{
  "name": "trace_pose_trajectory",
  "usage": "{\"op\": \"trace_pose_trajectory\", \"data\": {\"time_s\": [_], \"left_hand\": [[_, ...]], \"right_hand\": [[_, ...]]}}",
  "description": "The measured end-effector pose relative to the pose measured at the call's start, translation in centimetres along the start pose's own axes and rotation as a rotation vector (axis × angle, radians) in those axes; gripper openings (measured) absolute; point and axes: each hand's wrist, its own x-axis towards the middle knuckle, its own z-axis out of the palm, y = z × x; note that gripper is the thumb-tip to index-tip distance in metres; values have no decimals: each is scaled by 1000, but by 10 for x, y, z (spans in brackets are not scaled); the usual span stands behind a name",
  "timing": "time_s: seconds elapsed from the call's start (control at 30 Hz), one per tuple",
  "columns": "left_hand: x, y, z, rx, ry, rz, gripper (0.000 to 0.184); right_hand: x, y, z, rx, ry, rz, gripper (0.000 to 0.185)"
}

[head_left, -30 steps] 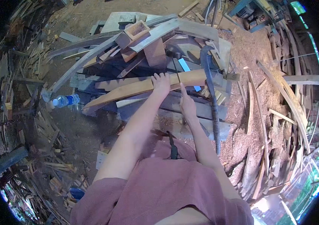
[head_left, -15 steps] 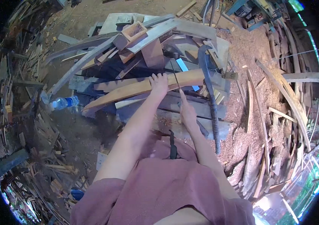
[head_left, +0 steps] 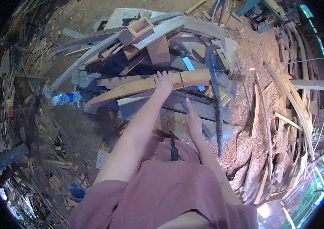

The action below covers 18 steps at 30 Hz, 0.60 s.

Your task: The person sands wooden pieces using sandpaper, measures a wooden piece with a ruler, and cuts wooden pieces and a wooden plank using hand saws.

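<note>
A long, slightly curved wooden plank (head_left: 131, 89) lies across the pile of boards in front of me. My left hand (head_left: 163, 84) presses on it near its middle, fingers curled over the far edge. My right hand (head_left: 194, 123) is closed round the handle of a handsaw, nearer my body. Thin and nearly edge-on, the handsaw's blade (head_left: 183, 82) crosses the plank just right of my left hand. How deep the blade sits in the wood I cannot tell. Right of the saw, a dark curved bar (head_left: 214, 87) stretches across the plank's right end.
Behind the plank, a hollow wooden box (head_left: 140, 27) rests on stacked boards. A bright blue-white strip (head_left: 188, 63) lies by the plank. A water bottle (head_left: 66, 98) is at the left. Sawdust (head_left: 242, 129) and long offcuts (head_left: 289, 99) cover the ground at the right.
My right hand has drawn the handsaw a little back toward my body. My left hand stays on the plank. The whole view has shifted slightly.
</note>
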Motion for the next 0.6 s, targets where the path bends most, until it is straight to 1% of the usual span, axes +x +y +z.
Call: {"op": "trace_pose_trajectory", "data": {"time_s": [0.1, 0.13, 0.2, 0.27, 0.33, 0.4, 0.47, 0.5, 0.53, 0.57, 0.6], "left_hand": [[4, -6, 6, -23, 38, 12, 60], [5, -4, -1, -43, 1, 7, 60], [4, -3, 4, -33, 33, 20, 61], [2, -3, 6, -1, 90, 14, 61], [-1, -3, 3, 6, 76, 10, 62], [0, -1, 2, 3, 78, -7, 62], [2, -1, 1, -5, 73, -12, 63], [1, -3, 2, -13, 61, -7, 63], [2, -6, 6, -24, 61, 9, 69], [0, -10, 9, -30, 60, 6, 69], [-3, -14, 11, -63, 134, 50, 72]], "right_hand": [[-17, -4, 3, 54, 37, 2, 64], [-4, -9, 4, 51, 29, 20, 64], [23, -17, 1, 19, -8, 68, 63], [38, -19, -8, 39, -1, 52, 62], [35, -22, -10, 69, 10, 35, 61], [12, -9, -10, 53, -95, 82, 62], [-32, 8, -10, 151, -36, -24, 61], [-51, 12, -14, 217, -48, -14, 59], [-68, 17, -16, 246, -57, -7, 59], [-86, 23, -17, 275, -65, 1, 58], [-100, 33, -13, 215, -44, -27, 57]]}}
